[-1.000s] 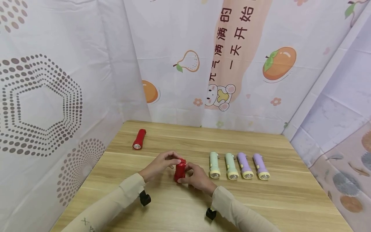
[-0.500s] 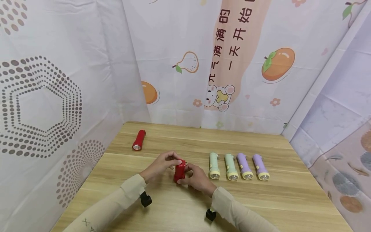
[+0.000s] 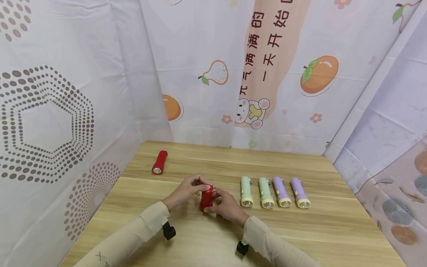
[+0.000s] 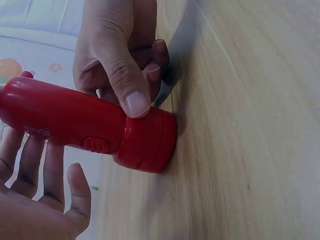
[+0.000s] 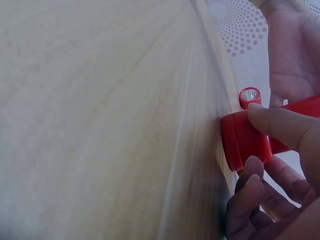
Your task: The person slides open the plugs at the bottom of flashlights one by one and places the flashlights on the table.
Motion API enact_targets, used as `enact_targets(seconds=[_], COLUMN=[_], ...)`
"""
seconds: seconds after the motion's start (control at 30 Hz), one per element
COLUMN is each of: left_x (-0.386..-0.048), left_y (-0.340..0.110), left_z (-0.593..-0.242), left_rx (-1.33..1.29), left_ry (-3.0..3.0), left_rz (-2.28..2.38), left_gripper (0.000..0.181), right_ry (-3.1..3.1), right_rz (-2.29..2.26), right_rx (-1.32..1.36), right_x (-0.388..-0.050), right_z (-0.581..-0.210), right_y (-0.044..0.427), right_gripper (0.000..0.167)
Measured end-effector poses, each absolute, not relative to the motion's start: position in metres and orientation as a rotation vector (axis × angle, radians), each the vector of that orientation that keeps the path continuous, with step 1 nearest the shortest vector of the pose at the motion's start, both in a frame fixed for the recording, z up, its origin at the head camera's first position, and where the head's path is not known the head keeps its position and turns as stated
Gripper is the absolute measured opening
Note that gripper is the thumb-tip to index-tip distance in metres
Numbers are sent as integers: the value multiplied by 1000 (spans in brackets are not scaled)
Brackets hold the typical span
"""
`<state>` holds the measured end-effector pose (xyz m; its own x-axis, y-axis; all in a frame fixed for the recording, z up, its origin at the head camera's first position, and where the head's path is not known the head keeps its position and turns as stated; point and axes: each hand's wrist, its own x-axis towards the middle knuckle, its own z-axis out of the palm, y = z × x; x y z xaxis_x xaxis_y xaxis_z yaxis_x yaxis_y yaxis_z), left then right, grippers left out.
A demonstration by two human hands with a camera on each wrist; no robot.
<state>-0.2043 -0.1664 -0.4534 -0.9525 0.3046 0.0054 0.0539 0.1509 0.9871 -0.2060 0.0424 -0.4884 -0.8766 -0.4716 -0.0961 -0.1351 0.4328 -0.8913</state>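
A red flashlight (image 3: 206,201) stands on its head, lens end down, on the wooden table. My left hand (image 3: 187,190) holds its upper end, thumb on top. Two metal plug prongs (image 3: 214,189) stick out to the right there. Lower down, my right hand (image 3: 230,208) grips the head. In the left wrist view, the right thumb (image 4: 136,102) presses the head of the flashlight (image 4: 142,140), while the left hand's fingers (image 4: 52,170) lie along the body. The right wrist view shows the right thumb and fingers around the flashlight head (image 5: 242,142).
Another red flashlight (image 3: 159,162) lies at the table's back left. To the right, two mint-green flashlights (image 3: 246,189) and two purple flashlights (image 3: 281,191) lie in a row. Patterned curtains (image 3: 200,111) enclose the back and sides of the table (image 3: 200,241).
Metal prongs have swung out at the flashlight's upper end; a second ago they were not visible. Both hands have stayed at nearly the same place.
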Motion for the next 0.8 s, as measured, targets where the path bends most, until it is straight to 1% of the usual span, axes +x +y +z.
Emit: enact_targets(seconds=[0.53, 0.7, 0.8], left_x=[-205, -206, -206], left_y=[-163, -165, -168], left_z=[-456, -458, -461], left_rx=[305, 364, 446], left_ry=[2251, 2288, 2360], left_rz=[1886, 1874, 1821], left_gripper=[22, 23, 23], right_ry=[2376, 2385, 2391], right_rz=[-1386, -1393, -1390], right_rx=[-525, -536, -541], right_x=[-208, -207, -207], right_z=[-491, -491, -491], right_y=[43, 42, 43], right_gripper=[52, 51, 50])
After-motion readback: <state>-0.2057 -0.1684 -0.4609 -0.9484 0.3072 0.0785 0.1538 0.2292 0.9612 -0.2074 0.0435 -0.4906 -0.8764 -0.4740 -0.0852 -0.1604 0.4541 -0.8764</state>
